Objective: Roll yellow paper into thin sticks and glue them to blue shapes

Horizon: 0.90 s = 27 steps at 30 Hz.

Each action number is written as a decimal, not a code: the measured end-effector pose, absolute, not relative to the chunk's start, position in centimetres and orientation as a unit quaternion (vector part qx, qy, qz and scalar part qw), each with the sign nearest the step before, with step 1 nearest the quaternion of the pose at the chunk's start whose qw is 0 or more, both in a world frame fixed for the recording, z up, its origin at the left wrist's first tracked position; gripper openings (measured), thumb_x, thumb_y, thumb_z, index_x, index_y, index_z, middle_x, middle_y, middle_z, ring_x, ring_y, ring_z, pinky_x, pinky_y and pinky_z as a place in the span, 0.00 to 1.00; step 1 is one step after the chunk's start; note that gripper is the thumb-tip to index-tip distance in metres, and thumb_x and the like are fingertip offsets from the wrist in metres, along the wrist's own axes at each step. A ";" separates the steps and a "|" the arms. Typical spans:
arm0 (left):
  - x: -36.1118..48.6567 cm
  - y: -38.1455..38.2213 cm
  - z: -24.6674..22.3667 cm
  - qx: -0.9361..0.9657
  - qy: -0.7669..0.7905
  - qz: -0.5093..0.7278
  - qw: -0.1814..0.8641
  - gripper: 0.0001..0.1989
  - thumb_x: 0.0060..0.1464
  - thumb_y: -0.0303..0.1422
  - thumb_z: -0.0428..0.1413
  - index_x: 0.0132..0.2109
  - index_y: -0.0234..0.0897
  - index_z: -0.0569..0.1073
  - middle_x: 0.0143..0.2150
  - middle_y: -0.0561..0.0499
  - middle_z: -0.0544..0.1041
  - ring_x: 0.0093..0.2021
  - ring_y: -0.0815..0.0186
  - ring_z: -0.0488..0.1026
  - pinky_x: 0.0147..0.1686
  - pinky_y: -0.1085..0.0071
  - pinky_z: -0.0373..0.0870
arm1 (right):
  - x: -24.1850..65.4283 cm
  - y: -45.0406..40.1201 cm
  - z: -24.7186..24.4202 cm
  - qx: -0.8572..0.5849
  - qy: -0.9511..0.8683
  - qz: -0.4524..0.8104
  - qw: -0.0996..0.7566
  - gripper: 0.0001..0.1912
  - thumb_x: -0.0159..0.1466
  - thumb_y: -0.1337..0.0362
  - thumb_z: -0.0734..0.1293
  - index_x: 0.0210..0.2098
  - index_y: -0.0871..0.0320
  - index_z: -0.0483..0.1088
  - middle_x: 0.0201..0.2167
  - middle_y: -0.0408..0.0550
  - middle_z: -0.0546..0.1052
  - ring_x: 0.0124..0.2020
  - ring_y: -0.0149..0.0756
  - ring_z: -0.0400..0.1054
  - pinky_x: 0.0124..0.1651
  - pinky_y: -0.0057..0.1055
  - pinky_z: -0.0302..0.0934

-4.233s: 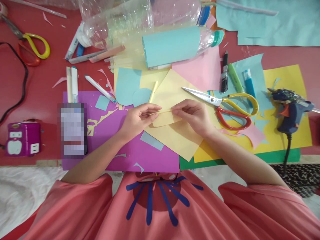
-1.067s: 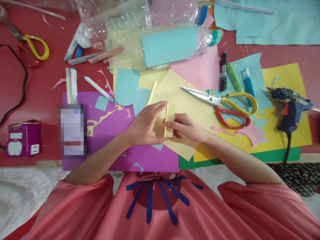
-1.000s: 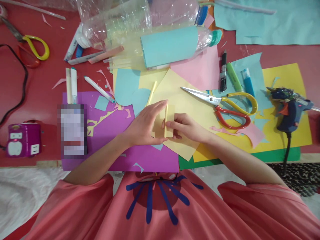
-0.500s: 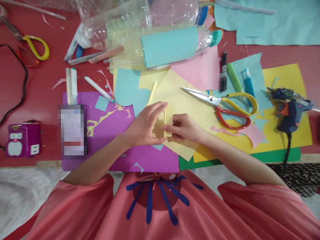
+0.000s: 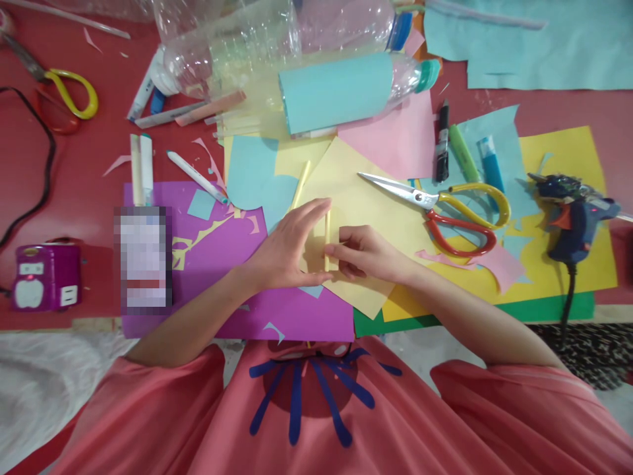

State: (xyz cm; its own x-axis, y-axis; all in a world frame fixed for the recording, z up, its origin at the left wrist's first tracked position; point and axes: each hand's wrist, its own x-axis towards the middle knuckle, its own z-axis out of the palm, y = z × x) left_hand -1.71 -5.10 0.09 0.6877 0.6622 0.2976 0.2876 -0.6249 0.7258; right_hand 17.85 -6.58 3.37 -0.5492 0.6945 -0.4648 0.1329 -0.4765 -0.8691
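The red table carries a purple sheet at 9 o'clock of the hands and a pale yellow sheet under them. Scissors lie at 3 o'clock, well apart. The left hand, fingers together and curved, cups the small yellow paper piece at centre. The right hand pinches that piece's edge between thumb and fingers.

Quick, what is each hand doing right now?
Left hand: closed on the folded yellow paper strip.
Right hand: fingers pinched on the same strip.
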 end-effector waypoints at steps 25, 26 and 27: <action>-0.5 -4.6 2.6 0.421 0.524 0.360 0.647 0.14 0.45 0.41 0.63 0.28 0.36 0.70 0.23 0.55 0.77 0.24 0.70 0.77 0.30 0.75 0.75 | 18.0 -6.3 3.2 -0.448 -0.534 0.680 0.226 0.16 0.61 0.57 0.66 0.23 0.59 0.61 0.12 0.33 0.61 0.13 0.18 0.54 0.17 0.22 0.47; -0.5 -4.6 2.6 0.418 0.521 0.358 0.652 0.14 0.44 0.41 0.64 0.28 0.36 0.71 0.23 0.55 0.78 0.25 0.70 0.77 0.30 0.75 0.75 | 18.0 -6.3 3.3 -0.449 -0.534 0.679 0.228 0.16 0.61 0.58 0.66 0.23 0.59 0.61 0.12 0.33 0.61 0.13 0.18 0.54 0.17 0.22 0.47; -0.5 -4.6 2.5 0.416 0.519 0.354 0.658 0.13 0.44 0.40 0.64 0.29 0.36 0.71 0.24 0.54 0.78 0.25 0.70 0.77 0.31 0.75 0.75 | 18.0 -6.3 3.3 -0.449 -0.535 0.678 0.228 0.15 0.61 0.58 0.65 0.23 0.59 0.62 0.12 0.33 0.61 0.13 0.19 0.54 0.17 0.22 0.47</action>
